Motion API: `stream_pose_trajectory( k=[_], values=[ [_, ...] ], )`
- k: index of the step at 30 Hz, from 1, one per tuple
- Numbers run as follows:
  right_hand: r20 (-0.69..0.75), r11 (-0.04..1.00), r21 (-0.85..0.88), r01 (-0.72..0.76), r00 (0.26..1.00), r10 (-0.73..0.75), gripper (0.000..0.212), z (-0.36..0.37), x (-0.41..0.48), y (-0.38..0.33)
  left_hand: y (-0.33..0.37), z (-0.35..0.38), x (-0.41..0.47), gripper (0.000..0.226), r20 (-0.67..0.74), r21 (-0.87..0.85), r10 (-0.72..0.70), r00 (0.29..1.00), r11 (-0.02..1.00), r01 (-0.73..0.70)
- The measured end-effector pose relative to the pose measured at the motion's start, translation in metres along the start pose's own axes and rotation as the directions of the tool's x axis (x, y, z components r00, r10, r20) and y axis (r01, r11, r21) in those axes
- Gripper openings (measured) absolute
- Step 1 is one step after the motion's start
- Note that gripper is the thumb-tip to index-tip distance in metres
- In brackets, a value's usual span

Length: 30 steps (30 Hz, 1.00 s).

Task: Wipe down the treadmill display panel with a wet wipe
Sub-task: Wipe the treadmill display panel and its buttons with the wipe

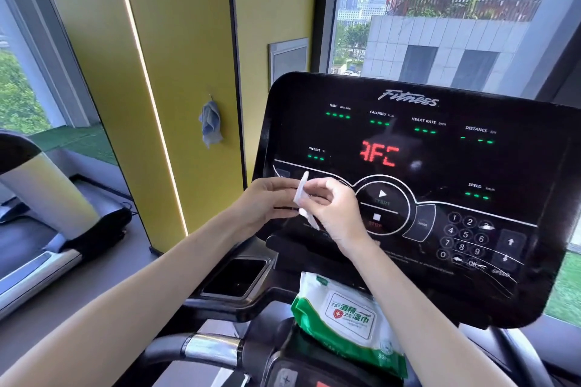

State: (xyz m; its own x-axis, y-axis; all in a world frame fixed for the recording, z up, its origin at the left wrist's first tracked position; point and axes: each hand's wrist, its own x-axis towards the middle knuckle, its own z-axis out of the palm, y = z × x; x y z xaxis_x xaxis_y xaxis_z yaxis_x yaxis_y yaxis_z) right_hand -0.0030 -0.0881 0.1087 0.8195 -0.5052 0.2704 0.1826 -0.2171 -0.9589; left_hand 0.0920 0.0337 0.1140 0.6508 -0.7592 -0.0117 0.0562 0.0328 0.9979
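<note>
The black treadmill display panel [440, 160] fills the right half of the view, lit with green dashes and red characters. In front of its lower left part, both hands hold one folded white wet wipe [301, 192] between them. My left hand [270, 201] pinches the wipe from the left. My right hand [333, 204] pinches it from the right, fingers curled over its edge. The wipe stands nearly upright, close to the panel; contact with it cannot be told. A green and white pack of wet wipes [349, 317] lies on the console below the panel.
A dark recessed tray [235, 276] sits left of the pack. The chrome handlebar [210, 349] runs below. A yellow wall column with a blue cloth [210, 124] hanging on it stands to the left. Another treadmill [47, 217] is at far left. Windows lie behind.
</note>
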Motion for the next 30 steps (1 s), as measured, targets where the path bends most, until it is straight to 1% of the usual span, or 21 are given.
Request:
stream_pose_trajectory(
  k=[2,4,5,7,10,14,16,19,22,23,26,28,30],
  values=[
    [-0.013,0.995,-0.089,0.051,0.999,-0.052,0.016,0.001,0.002,0.004,0.000,0.001,0.001,0.016,0.012,-0.049,-0.025,1.000,0.998,0.026],
    [-0.013,0.978,-0.178,0.107,0.994,-0.111,0.018,0.001,0.004,0.006,0.001,0.001,0.002,0.021,0.023,-0.080,-0.037,0.999,0.996,0.039],
    [-0.009,0.968,-0.213,0.131,0.991,-0.136,0.018,0.002,0.005,0.007,0.001,0.001,0.002,0.023,0.023,-0.084,-0.036,0.999,0.996,0.038],
    [-0.006,0.948,-0.267,0.170,0.984,-0.179,0.015,0.003,0.006,0.008,0.000,0.001,0.004,0.020,-0.008,-0.068,-0.033,0.999,0.997,0.033],
    [-0.024,0.926,-0.315,0.208,0.974,-0.227,0.008,0.004,0.007,0.009,-0.002,-0.002,0.007,0.018,-0.039,-0.040,-0.049,0.998,0.998,0.047],
    [-0.016,0.918,-0.331,0.219,0.971,-0.238,0.003,0.004,0.010,0.008,0.002,-0.004,0.007,0.023,0.006,0.008,-0.080,0.997,0.997,0.080],
    [-0.016,0.923,-0.323,0.209,0.974,-0.227,0.006,0.003,0.010,0.007,0.003,-0.004,0.007,0.023,0.019,0.056,-0.077,0.997,0.996,0.076],
    [-0.046,0.949,-0.277,0.153,0.984,-0.172,0.007,0.001,0.010,0.004,0.007,-0.008,0.008,0.021,0.003,0.116,-0.071,0.997,0.991,0.070],
    [-0.103,0.967,-0.240,0.088,0.988,-0.116,0.007,-0.004,0.013,-0.002,0.013,-0.019,0.009,0.023,0.003,0.184,-0.075,0.997,0.980,0.073],
    [-0.132,0.978,-0.202,0.053,0.988,-0.081,0.007,-0.006,0.015,-0.004,0.016,-0.023,0.009,0.023,-0.009,0.224,-0.073,0.997,0.972,0.073],
    [-0.198,0.997,-0.054,-0.048,0.979,0.036,0.005,-0.012,0.020,-0.007,0.021,-0.036,0.008,0.023,-0.082,0.381,-0.026,0.996,0.923,0.056],
    [-0.215,0.997,-0.032,-0.073,0.975,0.065,0.005,-0.013,0.021,-0.011,0.022,-0.043,0.008,0.019,-0.099,0.479,0.018,0.995,0.877,0.032],
    [-0.219,0.997,-0.053,-0.064,0.974,0.050,0.006,-0.011,0.022,-0.014,0.022,-0.049,0.009,0.017,-0.090,0.583,0.091,0.992,0.812,-0.022]
  ],
)
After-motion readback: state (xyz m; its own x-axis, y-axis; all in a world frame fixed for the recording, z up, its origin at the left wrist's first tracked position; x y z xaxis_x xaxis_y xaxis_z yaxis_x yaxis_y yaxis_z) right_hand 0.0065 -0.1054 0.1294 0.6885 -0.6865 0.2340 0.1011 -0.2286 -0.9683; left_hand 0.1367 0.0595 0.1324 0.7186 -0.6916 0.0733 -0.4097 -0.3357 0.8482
